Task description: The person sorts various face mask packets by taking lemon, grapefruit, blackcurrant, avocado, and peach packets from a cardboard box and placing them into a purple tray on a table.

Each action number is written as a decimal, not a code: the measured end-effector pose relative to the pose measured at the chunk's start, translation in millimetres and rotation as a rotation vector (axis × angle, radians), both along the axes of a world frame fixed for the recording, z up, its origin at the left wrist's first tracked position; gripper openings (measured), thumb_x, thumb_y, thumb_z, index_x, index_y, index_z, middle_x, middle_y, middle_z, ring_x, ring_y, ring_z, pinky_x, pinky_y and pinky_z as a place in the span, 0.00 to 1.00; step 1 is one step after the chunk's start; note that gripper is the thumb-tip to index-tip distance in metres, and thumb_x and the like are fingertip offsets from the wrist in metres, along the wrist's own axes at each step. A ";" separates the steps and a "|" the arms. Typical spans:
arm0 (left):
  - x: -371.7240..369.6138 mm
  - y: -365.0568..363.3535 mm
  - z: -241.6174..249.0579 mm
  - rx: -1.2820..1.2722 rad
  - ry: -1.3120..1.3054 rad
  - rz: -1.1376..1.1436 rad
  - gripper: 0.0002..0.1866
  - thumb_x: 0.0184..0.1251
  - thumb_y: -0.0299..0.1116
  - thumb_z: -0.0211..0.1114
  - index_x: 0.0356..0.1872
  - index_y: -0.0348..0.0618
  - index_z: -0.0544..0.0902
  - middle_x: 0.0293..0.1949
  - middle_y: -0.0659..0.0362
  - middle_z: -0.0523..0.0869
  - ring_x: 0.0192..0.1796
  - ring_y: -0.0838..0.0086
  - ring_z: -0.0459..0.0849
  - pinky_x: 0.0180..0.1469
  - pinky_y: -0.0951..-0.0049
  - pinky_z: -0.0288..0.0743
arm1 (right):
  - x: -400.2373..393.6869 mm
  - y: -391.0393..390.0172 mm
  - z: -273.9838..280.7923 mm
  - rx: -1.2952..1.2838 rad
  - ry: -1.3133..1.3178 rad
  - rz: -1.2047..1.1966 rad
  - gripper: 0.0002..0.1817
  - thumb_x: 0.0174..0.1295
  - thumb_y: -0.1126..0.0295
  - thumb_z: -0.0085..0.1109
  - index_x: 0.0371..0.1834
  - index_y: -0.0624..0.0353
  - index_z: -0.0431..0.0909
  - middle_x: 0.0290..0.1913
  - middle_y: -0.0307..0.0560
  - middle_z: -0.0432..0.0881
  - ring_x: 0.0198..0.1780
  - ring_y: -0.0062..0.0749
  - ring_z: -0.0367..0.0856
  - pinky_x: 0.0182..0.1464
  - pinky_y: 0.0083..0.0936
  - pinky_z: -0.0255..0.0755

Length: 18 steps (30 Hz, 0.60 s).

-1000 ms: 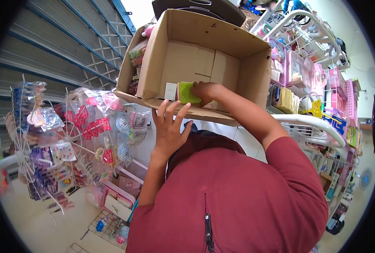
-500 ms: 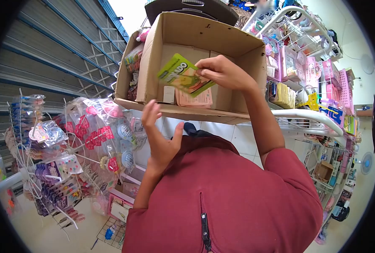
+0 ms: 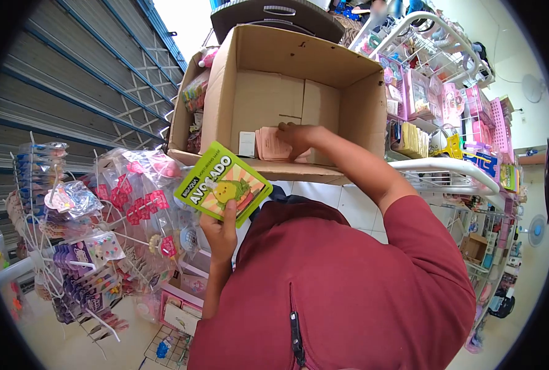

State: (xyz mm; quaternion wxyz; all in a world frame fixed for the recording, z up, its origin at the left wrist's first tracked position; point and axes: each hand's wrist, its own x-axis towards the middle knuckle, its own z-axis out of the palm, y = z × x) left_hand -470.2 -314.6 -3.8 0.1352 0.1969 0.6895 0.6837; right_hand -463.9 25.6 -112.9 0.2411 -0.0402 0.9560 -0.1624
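My left hand point(image 3: 220, 237) grips a green avocado face mask packet point(image 3: 225, 185) in front of the box, thumb on its printed face. Inside the cardboard box point(image 3: 324, 57), my right hand point(image 3: 296, 137) has its fingers bent round the right end of a stack of pink packets point(image 3: 269, 145). Some of its fingertips are hidden. A small white box point(image 3: 246, 143) stands just left of the pink packets, close to the near wall.
A rack of bagged hair accessories point(image 3: 89, 216) stands at my left, before a metal shutter point(image 3: 70, 92). White wire shelves point(image 3: 447, 169) with goods are on my right. Another carton point(image 3: 185, 123) with bagged items adjoins the box's left side.
The green face mask packet has passed from my right hand to my left, which was open before. My right hand has moved down into the box to the pink packets.
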 end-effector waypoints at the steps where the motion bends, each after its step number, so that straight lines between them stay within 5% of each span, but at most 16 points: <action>1: 0.2 -3.7 -5.2 0.000 0.007 -0.016 0.11 0.76 0.27 0.64 0.52 0.28 0.84 0.46 0.54 0.89 0.47 0.76 0.86 0.50 0.73 0.78 | 2.8 -4.7 -2.1 0.039 0.052 -0.003 0.34 0.55 0.54 0.76 0.59 0.66 0.79 0.64 0.65 0.80 0.61 0.53 0.82 0.62 0.45 0.78; 7: 1.9 -11.4 -11.7 0.017 -0.077 0.009 0.12 0.77 0.28 0.62 0.53 0.29 0.83 0.47 0.56 0.89 0.48 0.77 0.84 0.52 0.74 0.76 | -22.9 -7.1 7.8 0.056 -0.264 0.063 0.25 0.57 0.60 0.68 0.54 0.65 0.81 0.49 0.66 0.87 0.51 0.57 0.87 0.55 0.46 0.80; 10: 0.6 -13.6 -10.8 0.007 -0.040 0.038 0.12 0.77 0.28 0.63 0.52 0.28 0.83 0.47 0.54 0.89 0.47 0.76 0.85 0.50 0.74 0.78 | -9.0 -25.3 -24.6 0.170 -0.026 0.123 0.19 0.62 0.64 0.62 0.52 0.65 0.80 0.43 0.62 0.89 0.48 0.56 0.88 0.53 0.46 0.81; 18: 1.0 -21.5 -13.3 0.012 -0.017 0.025 0.12 0.77 0.29 0.63 0.51 0.28 0.83 0.47 0.55 0.89 0.48 0.77 0.85 0.51 0.75 0.77 | -3.9 -35.0 10.8 0.237 -0.010 0.177 0.15 0.68 0.67 0.55 0.54 0.61 0.78 0.45 0.60 0.89 0.50 0.57 0.88 0.53 0.47 0.81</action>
